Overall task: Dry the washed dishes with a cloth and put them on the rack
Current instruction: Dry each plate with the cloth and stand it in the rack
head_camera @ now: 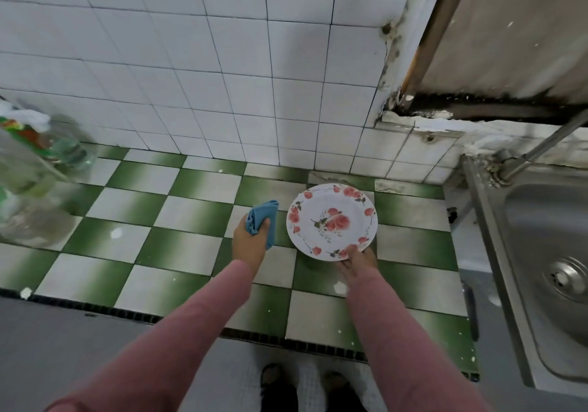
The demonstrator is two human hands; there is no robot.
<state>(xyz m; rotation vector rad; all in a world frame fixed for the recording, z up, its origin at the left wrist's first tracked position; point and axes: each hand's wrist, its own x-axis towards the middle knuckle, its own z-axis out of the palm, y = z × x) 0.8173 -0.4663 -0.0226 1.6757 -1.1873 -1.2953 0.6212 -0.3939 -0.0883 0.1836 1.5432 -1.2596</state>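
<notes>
The right hand [358,262] is pinching the plate [331,220] by its near rim while, just left of it, the left hand [251,240] is clutching the cloth [261,216], probably best wiping centre outward.

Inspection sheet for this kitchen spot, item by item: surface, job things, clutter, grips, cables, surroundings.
Surface: counter of green and white tiles, dotted with white specks.
Job's things: floral plate held up over the counter; blue cloth bunched, just apart from the plate.
Clutter: blurred bottles at the left edge.
Grips: left hand grips the cloth; right hand pinches the plate's near rim.
Cables: nothing seen.
Surroundings: white tiled wall, crumbling at the corner; steel sink with tap to the right.
</notes>
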